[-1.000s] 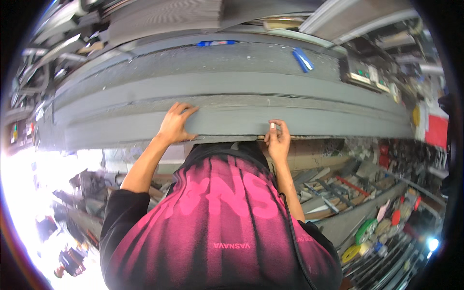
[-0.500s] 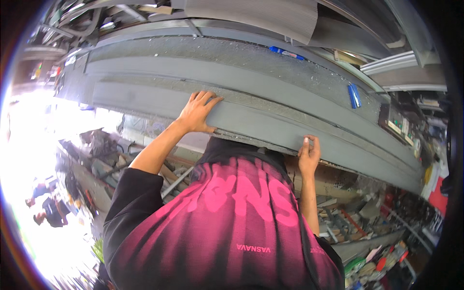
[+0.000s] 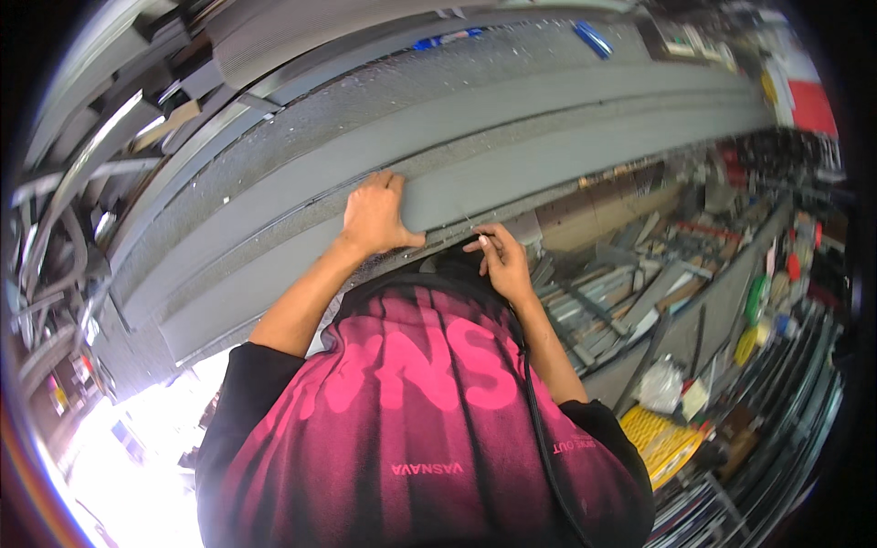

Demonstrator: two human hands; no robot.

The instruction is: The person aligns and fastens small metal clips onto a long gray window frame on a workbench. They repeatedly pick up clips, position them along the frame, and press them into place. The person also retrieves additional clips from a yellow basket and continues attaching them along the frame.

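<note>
A long grey metal strip (image 3: 548, 168) lies along the near side of the workbench. My left hand (image 3: 373, 215) grips across its width, fingers over the far edge and thumb on the near edge. At the near edge, just right of it, is my right hand (image 3: 502, 263), with its fingers curled and its thumb against them. A thin line shows by those fingertips, too faint to name. A second grey strip (image 3: 347, 173) lies parallel on the far side, a dusty gap between the two.
On the dusty bench top (image 3: 365, 96) lie a blue marker-like tube (image 3: 448, 39) and a blue block-shaped object (image 3: 593, 40). Metal profiles (image 3: 100, 173) crowd the left. Scrap pieces fill a trough (image 3: 630, 283) at right, beyond which stands a yellow spool (image 3: 660, 443).
My view has turned right, so the bench now slants up to the right. My right hand has slid left along the near edge, closer to my left hand, which keeps its grip.
</note>
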